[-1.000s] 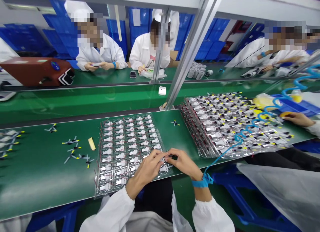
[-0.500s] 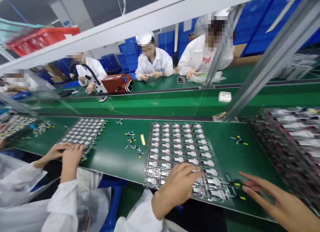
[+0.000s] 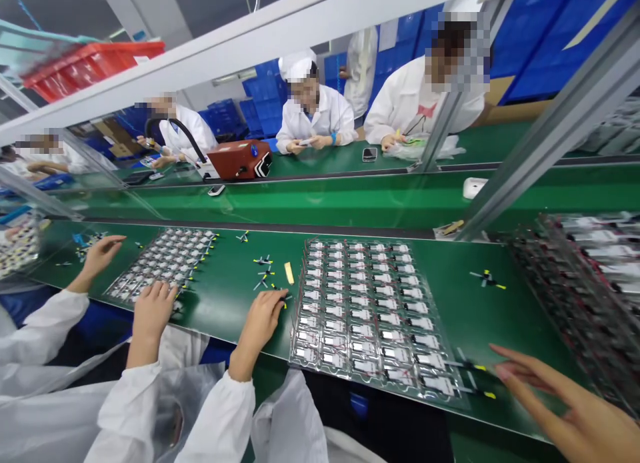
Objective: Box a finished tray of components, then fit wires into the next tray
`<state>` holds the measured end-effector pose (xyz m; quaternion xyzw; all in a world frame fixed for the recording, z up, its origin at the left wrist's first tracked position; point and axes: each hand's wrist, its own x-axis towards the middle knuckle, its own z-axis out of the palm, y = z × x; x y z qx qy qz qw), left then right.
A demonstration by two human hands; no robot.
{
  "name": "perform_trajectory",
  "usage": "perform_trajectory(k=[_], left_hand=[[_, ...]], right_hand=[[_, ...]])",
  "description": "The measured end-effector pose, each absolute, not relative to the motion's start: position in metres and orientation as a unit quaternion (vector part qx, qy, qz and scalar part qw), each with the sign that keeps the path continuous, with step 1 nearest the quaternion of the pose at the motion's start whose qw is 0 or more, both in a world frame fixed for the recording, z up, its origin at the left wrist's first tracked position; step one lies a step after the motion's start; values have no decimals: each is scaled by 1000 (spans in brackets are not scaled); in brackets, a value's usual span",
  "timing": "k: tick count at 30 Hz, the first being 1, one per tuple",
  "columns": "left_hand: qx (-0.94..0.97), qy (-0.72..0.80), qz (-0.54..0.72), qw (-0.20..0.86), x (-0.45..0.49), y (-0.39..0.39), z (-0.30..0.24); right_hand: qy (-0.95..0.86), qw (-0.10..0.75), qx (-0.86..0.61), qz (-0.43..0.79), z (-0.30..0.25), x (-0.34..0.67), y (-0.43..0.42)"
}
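My left hand (image 3: 257,326) is over the green table just left of the clear tray. Its fingertips are pinched on a small propeller (image 3: 283,298) with grey and yellow blades, mostly hidden by the fingers. The clear plastic tray (image 3: 295,364) holds rows of small white motor-like units (image 3: 360,314) with red wires. Two propellers (image 3: 470,366) sit at the tray's near right corner, against the end units. Beside them my right hand (image 3: 565,400) hovers with fingers apart, holding nothing.
More loose propellers (image 3: 263,274) and a beige strip (image 3: 289,273) lie left of the tray; another propeller (image 3: 487,279) lies right. Stacked filled trays (image 3: 565,296) stand far right. At left, a co-worker's hands (image 3: 153,313) work over another tray (image 3: 170,260). A metal post (image 3: 540,116) slants ahead.
My left hand has moved left from over the tray to the loose propellers and pinched one. My right hand stays near the tray's corner. The co-worker's left hand has moved away from their tray.
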<state>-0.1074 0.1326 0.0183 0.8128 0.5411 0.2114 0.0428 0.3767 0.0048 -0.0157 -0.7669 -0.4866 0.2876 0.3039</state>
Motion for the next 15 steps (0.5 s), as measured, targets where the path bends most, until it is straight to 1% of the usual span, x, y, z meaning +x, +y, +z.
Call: perform_trajectory(k=[5, 10, 13, 15], left_hand=[[828, 510, 230, 29, -108, 140, 24], [821, 500, 274, 7, -95, 143, 31], [810, 501, 306, 7, -88, 146, 35], [800, 504, 326, 11, -85, 147, 39]], right_hand=[[-445, 272, -805, 283, -10, 379, 0], [-466, 265, -801, 266, -16, 378, -3], [-500, 269, -793, 223, -17, 379, -6], [-533, 292, -778, 160, -13, 379, -9]])
